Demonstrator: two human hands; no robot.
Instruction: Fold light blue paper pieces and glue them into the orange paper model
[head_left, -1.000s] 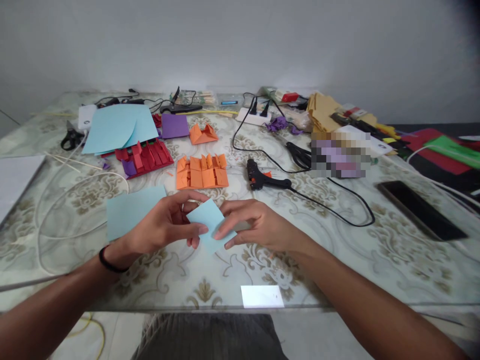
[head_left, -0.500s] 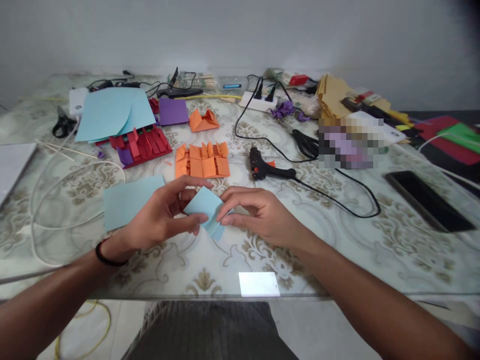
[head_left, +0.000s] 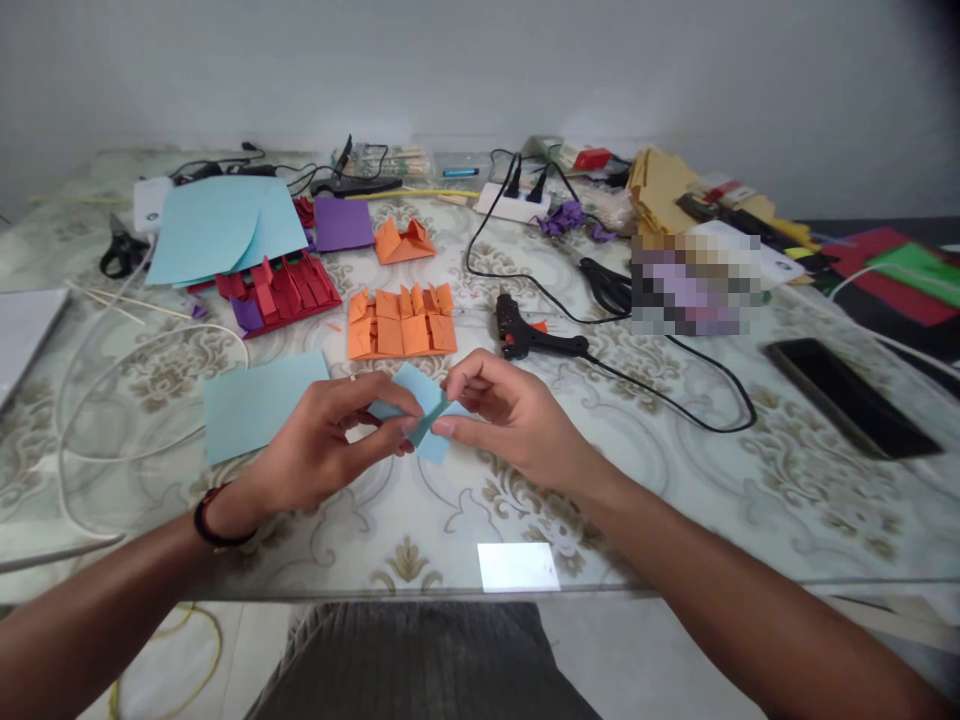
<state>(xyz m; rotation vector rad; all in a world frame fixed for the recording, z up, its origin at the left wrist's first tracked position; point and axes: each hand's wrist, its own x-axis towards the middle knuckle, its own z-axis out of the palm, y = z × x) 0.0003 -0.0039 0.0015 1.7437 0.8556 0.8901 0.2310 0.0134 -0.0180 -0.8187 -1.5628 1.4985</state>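
A small light-blue paper square (head_left: pixel 422 398) is held just above the table between both hands. My left hand (head_left: pixel 330 445) pinches its left side with thumb and fingers closed on it. From the right, my right hand (head_left: pixel 510 415) pinches the other side, fingers curled. The paper is bent along a fold between the two pinches. A larger light-blue sheet (head_left: pixel 259 400) lies flat on the table just left of my left hand.
Orange folded pieces (head_left: pixel 401 322) and red folded pieces (head_left: pixel 281 290) lie beyond the hands. A black glue gun (head_left: pixel 536 340) with its cable lies to the right. Farther off are black scissors (head_left: pixel 607 285), a phone (head_left: pixel 851 395), a power strip (head_left: pixel 510 205) and blue sheets (head_left: pixel 217 228).
The flat blue square has been bent up into a fold between the hands. Both hands shifted slightly away from me and closer together.
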